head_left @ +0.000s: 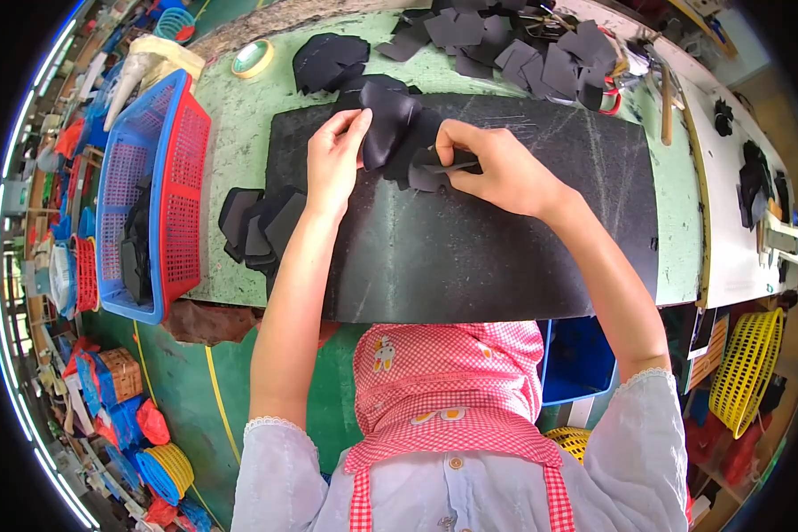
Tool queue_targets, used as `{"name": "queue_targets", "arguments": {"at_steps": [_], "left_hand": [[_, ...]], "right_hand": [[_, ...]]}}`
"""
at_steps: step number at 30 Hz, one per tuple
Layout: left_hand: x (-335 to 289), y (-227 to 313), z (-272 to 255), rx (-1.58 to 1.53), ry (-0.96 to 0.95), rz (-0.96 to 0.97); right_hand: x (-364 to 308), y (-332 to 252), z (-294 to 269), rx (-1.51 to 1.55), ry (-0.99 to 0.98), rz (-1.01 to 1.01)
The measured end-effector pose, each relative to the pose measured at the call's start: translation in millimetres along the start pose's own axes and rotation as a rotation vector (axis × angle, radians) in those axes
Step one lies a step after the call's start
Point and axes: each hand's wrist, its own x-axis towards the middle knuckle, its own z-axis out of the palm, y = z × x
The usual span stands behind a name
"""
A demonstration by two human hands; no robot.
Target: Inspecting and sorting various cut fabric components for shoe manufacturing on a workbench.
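My left hand [335, 164] is closed, its thumb pressed on a smooth, curved black piece [383, 129] that looks like leather. Just right of it, my right hand [505, 173] pinches a small dark piece [459, 165] between thumb and fingers. A thin grey piece [426, 177] lies at those fingertips; how the two join is hard to make out. Both hands are over the far part of a large black mat [496, 257]. More black pieces [328, 62] are heaped beyond my left hand, and several flat dark pieces [262, 226] overlap beside my left forearm.
A blue basket [133, 151] against a red one [184, 186] stands at the left table edge. A tape roll [254, 58] lies far left. Dark cut pieces [523, 53] pile up at the back, near red-handled scissors [612, 99] and a wooden handle [666, 106].
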Motion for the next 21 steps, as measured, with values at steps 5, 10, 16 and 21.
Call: {"name": "queue_targets", "arguments": {"at_steps": [5, 10, 16, 21], "left_hand": [[-32, 15, -14, 0.161, 0.382, 0.681], [-113, 20, -29, 0.828, -0.466, 0.833], [-116, 29, 0, 0.351, -0.325, 0.235], [-110, 14, -11, -0.111, -0.308, -0.042]], "right_hand": [[-4, 9, 1, 0.011, -0.013, 0.116], [-29, -2, -11, 0.359, 0.159, 0.105], [-43, -46, -9, 0.34, -0.029, 0.172], [-64, -45, -3, 0.745, 0.169, -0.089]]}}
